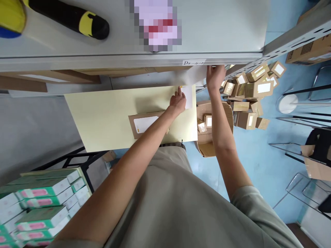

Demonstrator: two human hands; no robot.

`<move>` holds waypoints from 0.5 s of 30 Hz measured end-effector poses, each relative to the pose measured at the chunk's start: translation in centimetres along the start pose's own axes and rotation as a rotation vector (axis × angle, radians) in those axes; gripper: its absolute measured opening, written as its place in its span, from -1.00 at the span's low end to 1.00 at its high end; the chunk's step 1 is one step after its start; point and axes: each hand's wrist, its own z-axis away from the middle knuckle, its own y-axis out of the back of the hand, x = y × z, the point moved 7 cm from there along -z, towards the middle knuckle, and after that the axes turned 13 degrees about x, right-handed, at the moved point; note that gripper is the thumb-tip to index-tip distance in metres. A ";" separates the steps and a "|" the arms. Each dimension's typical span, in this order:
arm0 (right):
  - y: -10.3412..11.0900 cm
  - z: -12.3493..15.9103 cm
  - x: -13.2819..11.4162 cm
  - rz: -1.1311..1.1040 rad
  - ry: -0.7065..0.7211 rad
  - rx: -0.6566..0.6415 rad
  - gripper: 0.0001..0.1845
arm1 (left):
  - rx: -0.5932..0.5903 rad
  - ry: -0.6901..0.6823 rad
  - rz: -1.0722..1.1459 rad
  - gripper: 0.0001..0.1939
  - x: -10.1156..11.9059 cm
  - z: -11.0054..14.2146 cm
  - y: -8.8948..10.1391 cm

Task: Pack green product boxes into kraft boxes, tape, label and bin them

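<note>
My left hand (178,101) rests on a white paper (189,96) near the right end of a pale yellow board (111,113). Its index finger is stretched out, with the fingertip at a small yellow mark on the paper. My right hand (216,76) is closed at the grey shelf's front edge, its fingertips partly hidden. A white sheet (198,73) reaches from near the paper up to those fingers; whether the two are one piece, I cannot tell. Below my left wrist lies a flat brown cardboard box (133,125) with a white label, partly covered by my forearm.
Above the board runs a grey shelf (219,31) bearing a black-and-yellow tool handle (69,19). An open carton (207,146) with small boxes stands right of the board. Several taped boxes (258,89) are piled on the blue floor. Green-and-white boxes (38,193) are stacked at lower left.
</note>
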 end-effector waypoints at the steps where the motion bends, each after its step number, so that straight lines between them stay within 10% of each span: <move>1: 1.3 0.7 0.3 -0.003 -0.078 0.091 -0.39 | 0.001 0.004 0.007 -0.14 0.2 0.1 0.1; 7: 5.5 12.0 -3.8 0.046 -0.322 0.554 -0.14 | 0.104 0.059 0.112 -0.39 2.0 1.8 3.5; 15: 5.8 26.2 -11.4 -0.214 -0.359 0.413 -0.40 | 0.085 0.262 0.809 -0.60 -1.4 16.1 13.1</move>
